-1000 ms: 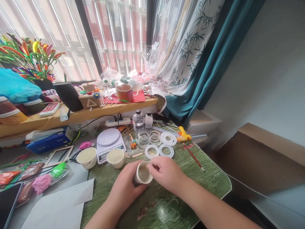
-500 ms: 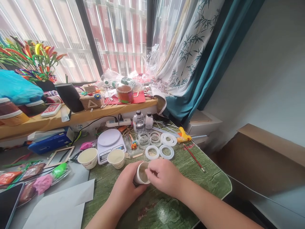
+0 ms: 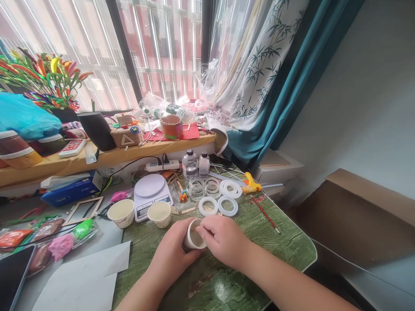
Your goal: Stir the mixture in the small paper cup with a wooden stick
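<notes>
My left hand (image 3: 175, 242) is wrapped around a white paper cup (image 3: 191, 242), which tilts with its mouth toward me. At the cup's rim my right hand (image 3: 223, 237) is closed in a pinch, its fingertips over the opening. Whatever sits in that pinch is mostly hidden by the fingers. Two more paper cups stand to the left, one cup (image 3: 159, 216) close to my left hand and another cup (image 3: 121, 214) farther out. Just beyond my hands lie a white ring mould (image 3: 208, 201) and a bluish ring mould (image 3: 235, 209).
A kitchen scale (image 3: 152, 196) stands behind the cups. Clear bottles (image 3: 189, 166), stacked clear rings (image 3: 196, 185), a yellow glue gun (image 3: 252, 183) and a red brush (image 3: 264, 214) lie farther back. White paper (image 3: 81, 276) covers the left side. The green table's edge (image 3: 316, 255) is at right.
My right fingers have shifted slightly at the cup's mouth, and my left hand keeps its grip. The whole view has moved a little.
</notes>
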A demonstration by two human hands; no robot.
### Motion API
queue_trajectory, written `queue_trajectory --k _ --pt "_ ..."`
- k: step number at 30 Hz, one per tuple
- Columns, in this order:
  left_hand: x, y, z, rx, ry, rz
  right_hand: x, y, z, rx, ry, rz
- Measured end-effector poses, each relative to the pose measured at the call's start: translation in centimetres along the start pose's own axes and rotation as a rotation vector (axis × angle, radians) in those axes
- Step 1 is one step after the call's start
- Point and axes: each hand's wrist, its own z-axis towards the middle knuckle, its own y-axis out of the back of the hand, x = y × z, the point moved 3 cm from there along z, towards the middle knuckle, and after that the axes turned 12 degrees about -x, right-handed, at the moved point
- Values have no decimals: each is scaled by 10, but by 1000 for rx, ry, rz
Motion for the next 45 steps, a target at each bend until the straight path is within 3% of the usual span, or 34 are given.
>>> queue_trajectory --k 3,16,21,26,29,33,37,41,45 --pt "1 0 -1 -8 6 5 4 -5 -4 -5 71 46" --pt "2 2 0 -23 -6 3 -1 -13 -11 -59 49 70" --pt "1 1 0 -16 -8 11 -2 -5 -10 -7 2 80" --pt "0 1 2 3 7 3 -3 4 -2 -168 -48 -54" --pt "1 1 2 3 10 1 0 -2 -1 -49 -26 42" --pt "2 0 1 17 22 3 -1 -1 -2 -149 -105 -11" --pt "3 0 0 11 27 7 -4 -3 0 -6 -172 43" --pt "4 0 0 9 23 11 -7 1 4 -101 -208 -47" --pt "5 0 0 3 21 16 -6 -2 5 12 -173 6"
